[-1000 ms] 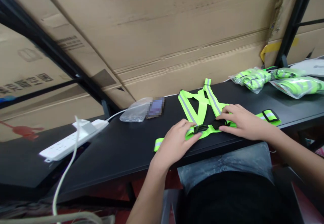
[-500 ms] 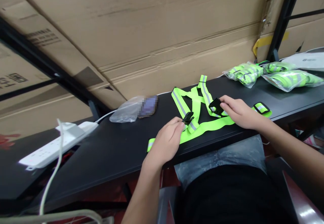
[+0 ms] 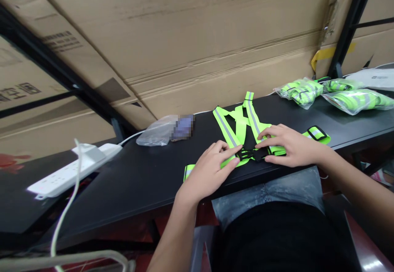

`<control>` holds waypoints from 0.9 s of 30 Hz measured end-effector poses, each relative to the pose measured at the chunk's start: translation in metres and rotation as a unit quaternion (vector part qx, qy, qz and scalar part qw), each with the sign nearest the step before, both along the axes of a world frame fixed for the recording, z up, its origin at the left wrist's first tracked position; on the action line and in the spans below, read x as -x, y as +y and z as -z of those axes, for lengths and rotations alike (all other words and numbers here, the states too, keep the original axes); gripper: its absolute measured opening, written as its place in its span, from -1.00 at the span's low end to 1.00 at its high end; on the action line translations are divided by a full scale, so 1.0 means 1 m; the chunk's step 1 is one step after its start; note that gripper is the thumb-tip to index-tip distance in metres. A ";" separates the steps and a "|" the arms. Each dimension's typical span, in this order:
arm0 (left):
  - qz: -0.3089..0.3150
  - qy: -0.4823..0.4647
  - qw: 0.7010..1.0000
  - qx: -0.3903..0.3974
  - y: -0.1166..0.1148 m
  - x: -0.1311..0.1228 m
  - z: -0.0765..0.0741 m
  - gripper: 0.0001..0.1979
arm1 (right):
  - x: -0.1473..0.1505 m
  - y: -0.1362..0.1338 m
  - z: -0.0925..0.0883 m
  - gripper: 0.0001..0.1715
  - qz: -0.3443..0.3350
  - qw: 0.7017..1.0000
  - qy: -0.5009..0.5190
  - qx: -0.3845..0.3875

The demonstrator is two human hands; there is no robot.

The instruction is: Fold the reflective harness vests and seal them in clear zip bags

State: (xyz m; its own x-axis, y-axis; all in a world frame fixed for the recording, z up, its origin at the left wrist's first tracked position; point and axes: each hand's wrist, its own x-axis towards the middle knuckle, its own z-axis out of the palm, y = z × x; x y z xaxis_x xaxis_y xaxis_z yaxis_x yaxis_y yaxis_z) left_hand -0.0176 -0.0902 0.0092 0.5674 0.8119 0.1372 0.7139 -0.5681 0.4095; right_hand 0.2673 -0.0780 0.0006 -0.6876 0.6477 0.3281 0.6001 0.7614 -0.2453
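A neon-green reflective harness (image 3: 227, 126) with grey stripes lies on the black tabletop, its straps crossing at the back. Near the front edge, the two halves of its black side-release buckle (image 3: 260, 154) line up, prongs facing the socket; whether they are locked I cannot tell. My left hand (image 3: 212, 165) grips the pronged half, thumb and index finger at its edges. On the socket side, my right hand (image 3: 287, 145) has its thumb below and its fingers above the strap end. A black slider (image 3: 317, 132) sits on the belt beyond my right hand.
Clear bags of green harnesses (image 3: 303, 92) lie at the back right. A clear plastic bag (image 3: 156, 131) and a blurred purple object (image 3: 184, 126) are behind my left hand. A white power strip (image 3: 74, 173) stands left; cardboard (image 3: 191, 30) backs the table.
Both hands have come closer together and lower, bringing the separated, raised buckle halves down end to end on the table. My right-hand fingers have spread over the strap. The view has shifted slightly.
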 end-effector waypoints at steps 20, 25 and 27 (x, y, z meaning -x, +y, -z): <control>0.000 -0.005 1.000 0.006 0.001 -0.002 -0.001 -0.57 | -0.001 0.002 0.004 -0.55 0.011 0.999 0.031 0.011; 0.003 -0.008 1.000 0.011 0.004 0.000 0.001 -0.55 | -0.001 0.002 0.003 -0.53 0.013 1.000 0.020 0.007; 0.001 -0.012 1.000 0.014 0.004 0.001 0.002 -0.54 | 0.000 0.002 0.002 -0.53 0.017 1.000 0.022 0.005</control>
